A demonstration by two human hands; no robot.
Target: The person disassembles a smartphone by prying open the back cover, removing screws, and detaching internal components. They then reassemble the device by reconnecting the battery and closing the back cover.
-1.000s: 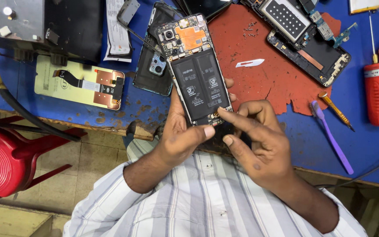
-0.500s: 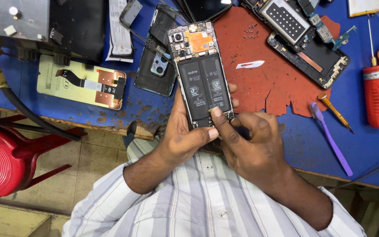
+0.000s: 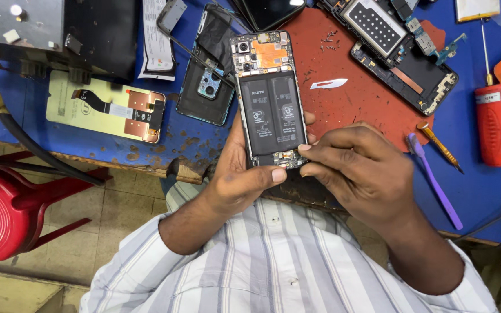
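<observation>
The left hand [image 3: 244, 179] cradles an opened phone [image 3: 271, 98] from beneath, thumb curled across its bottom edge, so the grip is closed around the body; the phone sits above the near edge of the blue bench [image 3: 482, 191], back cover off, battery [image 3: 273, 116] and orange board shield showing. The right hand [image 3: 360, 171] comes in from the side, fingertips [image 3: 305, 149] pinched narrow at the lower board by the battery's foot; it may hold a small tool or part there, but the fingers hide it and I cannot tell.

The risks, as I judge them: the phone hangs partly over the floor gap, so a slackened left thumb would drop it; a slip of the pinching fingers could nick the battery or tear a flex connector; loose screws [image 3: 326, 40] lie on the red mat [image 3: 343, 110] nearby, and a sleeve could scatter them.
</observation>
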